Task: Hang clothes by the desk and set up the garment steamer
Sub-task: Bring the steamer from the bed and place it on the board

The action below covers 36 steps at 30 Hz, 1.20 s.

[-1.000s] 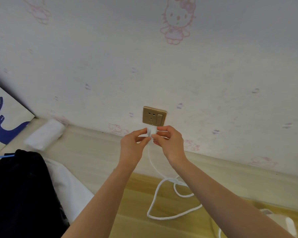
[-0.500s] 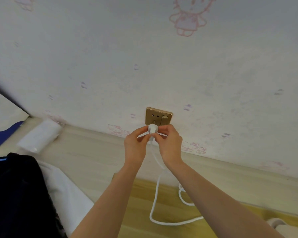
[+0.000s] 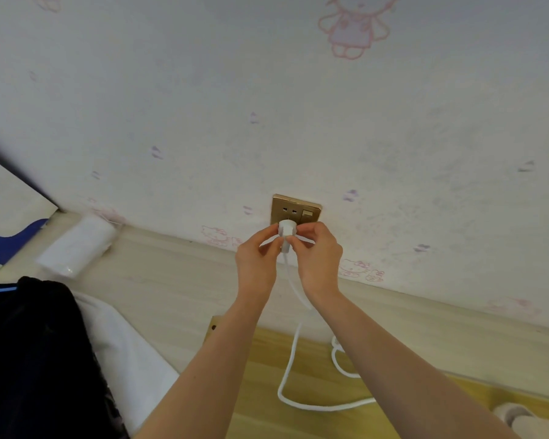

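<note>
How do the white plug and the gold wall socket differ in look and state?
The white plug is rounded and pinched by both hands; the gold wall socket is a flat square plate fixed to the wall. The plug trails a white cord; the socket has none. Both sit together just above the desk.

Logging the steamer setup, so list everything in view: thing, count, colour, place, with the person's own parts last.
plug: one, white, at the socket's lower holes, pinched from both sides
cord: one, white, hanging from the plug, looping over the wooden desk
wall socket: one, gold, on the wall above the desk
tissue pack: one, white, lying at the wall's foot, left
black garment: one, bottom left
white cloth: one, beside the black garment
wooden desk: one, yellow-brown, below
left hand: one, pinches the plug
right hand: one, pinches the plug
</note>
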Each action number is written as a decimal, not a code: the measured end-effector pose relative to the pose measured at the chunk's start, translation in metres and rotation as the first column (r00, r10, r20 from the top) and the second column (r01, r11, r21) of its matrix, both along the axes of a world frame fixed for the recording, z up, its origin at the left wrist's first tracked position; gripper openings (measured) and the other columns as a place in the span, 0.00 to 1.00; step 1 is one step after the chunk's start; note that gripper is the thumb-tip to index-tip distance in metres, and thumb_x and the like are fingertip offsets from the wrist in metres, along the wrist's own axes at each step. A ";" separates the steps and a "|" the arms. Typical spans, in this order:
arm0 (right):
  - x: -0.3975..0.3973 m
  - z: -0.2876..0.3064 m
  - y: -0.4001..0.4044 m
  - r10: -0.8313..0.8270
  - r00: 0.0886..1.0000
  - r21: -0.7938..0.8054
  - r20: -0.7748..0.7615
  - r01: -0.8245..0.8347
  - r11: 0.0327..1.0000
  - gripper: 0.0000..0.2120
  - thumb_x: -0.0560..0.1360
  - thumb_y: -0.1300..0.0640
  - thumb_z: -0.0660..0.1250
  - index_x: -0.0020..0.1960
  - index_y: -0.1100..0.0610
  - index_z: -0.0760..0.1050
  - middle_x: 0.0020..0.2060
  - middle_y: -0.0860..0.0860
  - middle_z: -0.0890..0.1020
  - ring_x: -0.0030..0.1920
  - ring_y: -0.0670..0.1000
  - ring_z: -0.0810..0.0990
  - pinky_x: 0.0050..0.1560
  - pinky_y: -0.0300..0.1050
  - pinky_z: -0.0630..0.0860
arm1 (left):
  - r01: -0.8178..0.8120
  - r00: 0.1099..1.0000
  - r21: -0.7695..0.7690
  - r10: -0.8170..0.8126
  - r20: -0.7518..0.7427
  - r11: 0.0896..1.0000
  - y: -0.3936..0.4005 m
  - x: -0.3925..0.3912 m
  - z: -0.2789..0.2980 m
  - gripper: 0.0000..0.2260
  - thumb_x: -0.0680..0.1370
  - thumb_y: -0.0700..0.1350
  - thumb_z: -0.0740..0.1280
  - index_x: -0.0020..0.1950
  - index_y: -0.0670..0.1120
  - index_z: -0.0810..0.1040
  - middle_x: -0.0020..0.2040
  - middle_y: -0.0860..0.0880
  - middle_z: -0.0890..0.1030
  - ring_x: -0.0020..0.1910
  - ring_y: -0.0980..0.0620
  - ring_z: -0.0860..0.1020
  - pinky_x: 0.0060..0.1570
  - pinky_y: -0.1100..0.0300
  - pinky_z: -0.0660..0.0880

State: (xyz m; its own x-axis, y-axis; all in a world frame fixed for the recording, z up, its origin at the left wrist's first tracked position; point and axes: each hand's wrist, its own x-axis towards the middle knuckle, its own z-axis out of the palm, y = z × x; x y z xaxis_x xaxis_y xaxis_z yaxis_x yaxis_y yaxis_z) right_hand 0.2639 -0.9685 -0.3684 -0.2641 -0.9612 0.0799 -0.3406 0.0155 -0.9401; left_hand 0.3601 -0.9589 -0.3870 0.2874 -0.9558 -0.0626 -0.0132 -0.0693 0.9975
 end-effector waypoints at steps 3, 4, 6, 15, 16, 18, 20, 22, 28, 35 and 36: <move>0.002 -0.001 -0.001 -0.008 1.000 0.003 -0.005 0.008 1.000 0.07 0.73 0.61 0.73 0.49 0.57 0.78 0.42 0.45 0.80 0.39 0.33 0.76 0.40 0.20 0.68 | -0.001 1.000 0.017 0.001 -0.007 1.000 -0.003 0.002 -0.004 0.10 0.77 0.46 0.69 0.56 0.58 0.81 0.46 0.63 0.84 0.48 0.62 0.82 0.54 0.60 0.78; 0.003 -0.002 -0.001 -0.012 1.000 0.001 0.000 0.012 1.000 0.07 0.73 0.61 0.73 0.49 0.57 0.78 0.42 0.45 0.80 0.39 0.32 0.77 0.40 0.20 0.68 | 0.002 1.000 0.020 -0.001 -0.011 1.000 -0.003 0.002 -0.005 0.10 0.78 0.45 0.69 0.58 0.56 0.82 0.48 0.60 0.84 0.50 0.60 0.82 0.56 0.58 0.78; 0.004 -0.003 -0.001 -0.014 1.000 -0.006 0.004 0.014 1.000 0.07 0.72 0.61 0.73 0.49 0.57 0.78 0.41 0.44 0.80 0.39 0.29 0.76 0.40 0.20 0.68 | 0.007 0.999 0.021 -0.007 -0.032 1.000 -0.004 0.003 -0.008 0.12 0.78 0.43 0.68 0.60 0.51 0.81 0.52 0.55 0.84 0.53 0.56 0.82 0.59 0.53 0.77; 0.005 -0.002 -0.006 -0.028 1.000 -0.019 -0.002 0.028 0.999 0.06 0.73 0.60 0.72 0.50 0.57 0.82 0.41 0.47 0.83 0.40 0.39 0.80 0.42 0.22 0.71 | -0.014 0.997 -0.002 0.014 -0.073 1.000 -0.011 0.005 -0.011 0.11 0.78 0.38 0.67 0.57 0.49 0.82 0.55 0.50 0.83 0.56 0.50 0.81 0.60 0.47 0.76; 0.004 -0.002 -0.006 -0.025 1.000 -0.025 -0.006 0.025 0.999 0.06 0.73 0.60 0.72 0.50 0.57 0.82 0.41 0.47 0.84 0.41 0.41 0.81 0.42 0.22 0.71 | -0.007 0.997 0.002 0.008 -0.071 1.000 -0.012 0.006 -0.012 0.11 0.78 0.38 0.67 0.58 0.49 0.82 0.55 0.50 0.83 0.56 0.50 0.81 0.60 0.47 0.76; 0.004 -0.002 -0.005 -0.023 1.000 -0.037 -0.002 0.023 0.999 0.06 0.73 0.59 0.73 0.49 0.56 0.82 0.40 0.46 0.83 0.42 0.42 0.81 0.42 0.23 0.71 | 0.007 0.998 0.013 -0.006 -0.056 1.000 -0.013 0.007 -0.012 0.11 0.78 0.38 0.67 0.59 0.48 0.82 0.54 0.51 0.83 0.55 0.51 0.81 0.60 0.48 0.76; 0.004 -0.002 -0.004 -0.021 1.000 -0.043 0.007 0.022 0.999 0.05 0.72 0.59 0.73 0.48 0.56 0.82 0.39 0.45 0.82 0.41 0.41 0.81 0.42 0.23 0.71 | 0.013 0.999 0.020 -0.012 -0.036 1.000 -0.013 0.007 -0.011 0.12 0.78 0.39 0.67 0.59 0.49 0.81 0.54 0.51 0.83 0.54 0.51 0.81 0.59 0.48 0.77; 0.003 -0.001 -0.003 -0.011 1.000 -0.041 -0.010 0.010 0.999 0.06 0.73 0.58 0.73 0.49 0.56 0.81 0.39 0.44 0.82 0.40 0.39 0.80 0.41 0.22 0.71 | 0.011 1.000 0.020 -0.011 0.011 1.000 -0.013 0.006 -0.009 0.12 0.79 0.40 0.66 0.60 0.49 0.81 0.55 0.51 0.83 0.54 0.51 0.81 0.59 0.48 0.77; -0.011 0.001 0.009 0.038 0.976 -0.001 -0.213 -0.039 0.999 0.10 0.77 0.56 0.68 0.57 0.57 0.78 0.48 0.51 0.84 0.46 0.47 0.82 0.51 0.43 0.79 | 0.018 0.984 0.045 -0.026 0.174 0.999 -0.005 0.007 -0.004 0.13 0.81 0.42 0.63 0.63 0.53 0.78 0.50 0.57 0.82 0.49 0.55 0.81 0.54 0.51 0.79; -0.046 0.004 0.051 0.203 0.862 0.191 -0.465 -0.126 0.973 0.18 0.79 0.49 0.63 0.66 0.56 0.71 0.59 0.51 0.80 0.57 0.53 0.79 0.53 0.45 0.74 | 0.004 0.924 0.072 -0.031 0.382 0.997 0.033 0.007 -0.003 0.13 0.80 0.46 0.62 0.65 0.51 0.76 0.50 0.52 0.83 0.48 0.54 0.80 0.53 0.54 0.79; -0.053 0.005 0.060 0.239 0.841 0.210 -0.486 -0.153 0.966 0.18 0.80 0.49 0.61 0.67 0.56 0.70 0.60 0.52 0.79 0.59 0.54 0.78 0.54 0.47 0.74 | 0.017 0.901 0.075 -0.048 0.431 0.997 0.042 0.005 -0.002 0.14 0.80 0.47 0.62 0.66 0.50 0.75 0.50 0.52 0.82 0.47 0.55 0.80 0.50 0.58 0.78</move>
